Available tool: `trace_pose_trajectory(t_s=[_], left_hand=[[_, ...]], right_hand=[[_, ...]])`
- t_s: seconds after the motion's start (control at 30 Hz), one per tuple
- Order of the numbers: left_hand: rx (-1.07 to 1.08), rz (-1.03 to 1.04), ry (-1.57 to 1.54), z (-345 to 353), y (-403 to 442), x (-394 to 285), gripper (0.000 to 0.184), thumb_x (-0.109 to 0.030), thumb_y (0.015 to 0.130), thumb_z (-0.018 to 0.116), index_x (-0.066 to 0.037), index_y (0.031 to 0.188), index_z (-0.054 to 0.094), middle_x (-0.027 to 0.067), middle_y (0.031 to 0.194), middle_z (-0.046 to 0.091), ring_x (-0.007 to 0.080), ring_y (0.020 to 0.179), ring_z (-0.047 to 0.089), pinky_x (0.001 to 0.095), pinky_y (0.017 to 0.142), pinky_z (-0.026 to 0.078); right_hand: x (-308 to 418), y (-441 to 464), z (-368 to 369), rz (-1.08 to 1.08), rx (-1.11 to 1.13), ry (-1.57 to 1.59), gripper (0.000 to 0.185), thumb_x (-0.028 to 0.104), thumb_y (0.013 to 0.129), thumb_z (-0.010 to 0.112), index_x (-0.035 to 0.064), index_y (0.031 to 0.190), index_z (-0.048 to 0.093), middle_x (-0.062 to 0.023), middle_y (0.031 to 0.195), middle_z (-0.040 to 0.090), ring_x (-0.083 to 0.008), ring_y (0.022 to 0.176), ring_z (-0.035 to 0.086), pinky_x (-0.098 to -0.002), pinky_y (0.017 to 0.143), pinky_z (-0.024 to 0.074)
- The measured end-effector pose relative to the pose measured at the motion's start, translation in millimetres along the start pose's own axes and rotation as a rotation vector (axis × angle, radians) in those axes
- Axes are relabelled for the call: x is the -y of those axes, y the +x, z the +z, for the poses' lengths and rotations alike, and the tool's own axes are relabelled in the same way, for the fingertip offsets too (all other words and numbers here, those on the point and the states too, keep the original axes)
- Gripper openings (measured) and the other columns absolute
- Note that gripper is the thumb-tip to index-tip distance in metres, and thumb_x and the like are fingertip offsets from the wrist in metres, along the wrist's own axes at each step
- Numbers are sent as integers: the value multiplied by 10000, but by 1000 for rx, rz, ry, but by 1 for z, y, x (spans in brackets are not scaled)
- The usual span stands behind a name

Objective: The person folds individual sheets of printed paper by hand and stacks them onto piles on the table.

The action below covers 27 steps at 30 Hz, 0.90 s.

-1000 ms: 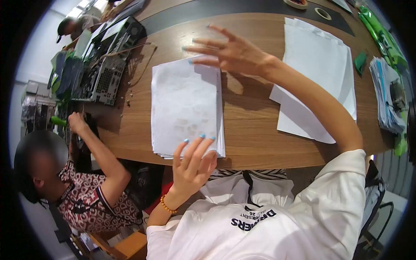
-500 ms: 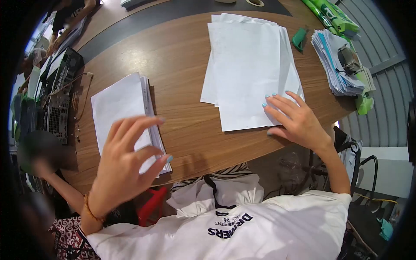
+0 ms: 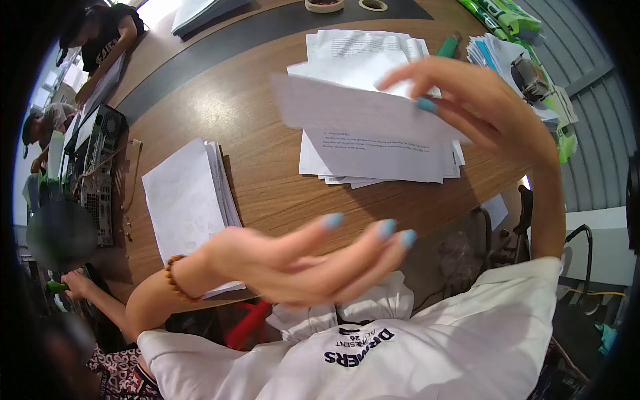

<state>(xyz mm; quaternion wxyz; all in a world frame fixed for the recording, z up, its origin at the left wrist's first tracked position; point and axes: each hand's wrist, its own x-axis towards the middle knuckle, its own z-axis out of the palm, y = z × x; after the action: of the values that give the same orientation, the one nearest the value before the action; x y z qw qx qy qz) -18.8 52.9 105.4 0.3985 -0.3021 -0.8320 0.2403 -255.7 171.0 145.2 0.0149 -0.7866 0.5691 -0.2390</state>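
A blurred sheet of paper [image 3: 347,103] is raised and bent over the spread of papers, its upper edge pinched in my right hand [image 3: 477,110]. Beneath it lies a printed page [image 3: 380,157] with a few lines of text, on top of other sheets. Another printed page [image 3: 360,43] shows at the far end of the spread. My left hand [image 3: 300,263] hovers over the table's front edge, palm turned up and fingers stretched out, holding nothing. Left of it rests a neat paper stack [image 3: 187,193], partly behind my wrist.
A green cutter-like tool [image 3: 450,45] lies beyond my right hand. Further right is a paper pile [image 3: 490,57] with a metal object [image 3: 530,77] on it. Computer cases [image 3: 100,173] line the left edge. Tape rolls [image 3: 372,5] sit at the back. Other people work at left.
My right hand has lifted a sheet from the spread, uncovering printed pages. My left hand has swung right and down from above the left stack, turning palm up.
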Motion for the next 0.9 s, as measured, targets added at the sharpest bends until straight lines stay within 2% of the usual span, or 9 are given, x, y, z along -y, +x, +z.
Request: trace_pose_trajectory(t_s=[0.03,0.1,0.23,0.37,0.5,0.57,0.63,0.8,0.9], left_hand=[[-2,6,-3,1,0,4,182,-312,832,544,-183,934,621,-81,1059,586,83,971,544,373,914,383],[45,-280,-231,4,-4,26,229,-254,821,539,-145,1015,593,-19,1097,580,146,1003,544,376,919,391],[131,-872,-723,15,-22,69,383,-137,799,528,-68,1176,535,105,1174,569,271,1067,545,384,929,405],[429,-332,-834,81,-22,11,376,-92,867,464,-97,1242,482,107,1297,465,238,1255,371,409,1064,257],[564,-341,-1135,88,-20,-8,350,-126,816,516,-58,1159,529,126,1211,529,257,1188,438,391,1007,316],[445,-386,-1322,94,-27,-5,347,-176,827,515,-28,1140,525,139,1167,548,278,1144,472,397,981,339],[382,-310,-1504,101,-36,10,383,-257,897,451,14,1163,498,174,1168,539,256,1145,483,417,990,342],[162,-1949,-1974,91,-42,32,511,-383,920,414,47,1192,461,208,1180,521,244,1178,460,421,993,354],[54,-2015,-2356,103,-81,43,609,-425,856,535,27,1249,429,192,1296,433,243,1160,470,397,971,382]], right_hand=[[-5,12,5,-106,-10,-109,161,0,762,537,18,921,536,-122,958,617,-229,670,638,-350,605,523],[21,13,15,11,373,-231,124,39,784,515,3,900,534,-134,952,609,-241,630,640,-339,552,522],[67,-33,66,-177,292,-342,139,102,728,546,-13,807,540,-189,1013,601,-160,573,625,-284,473,504],[94,-39,74,-234,182,-178,121,96,705,551,8,788,554,-169,992,602,-153,531,581,-251,473,469],[107,-38,44,-91,150,-53,135,104,691,571,26,799,547,-152,974,605,-181,568,605,-280,479,477],[89,-27,24,115,293,-215,154,113,697,578,36,825,540,-109,902,610,-228,608,616,-302,511,483],[47,-12,27,219,180,-109,124,131,763,559,49,852,530,-67,821,596,-273,641,615,-337,543,470],[-60,7,54,310,363,301,142,153,876,504,28,940,529,-79,718,547,-171,660,496,-291,619,401],[-71,13,56,351,302,253,131,145,876,506,29,931,532,-78,715,547,-165,659,494,-289,620,403]])
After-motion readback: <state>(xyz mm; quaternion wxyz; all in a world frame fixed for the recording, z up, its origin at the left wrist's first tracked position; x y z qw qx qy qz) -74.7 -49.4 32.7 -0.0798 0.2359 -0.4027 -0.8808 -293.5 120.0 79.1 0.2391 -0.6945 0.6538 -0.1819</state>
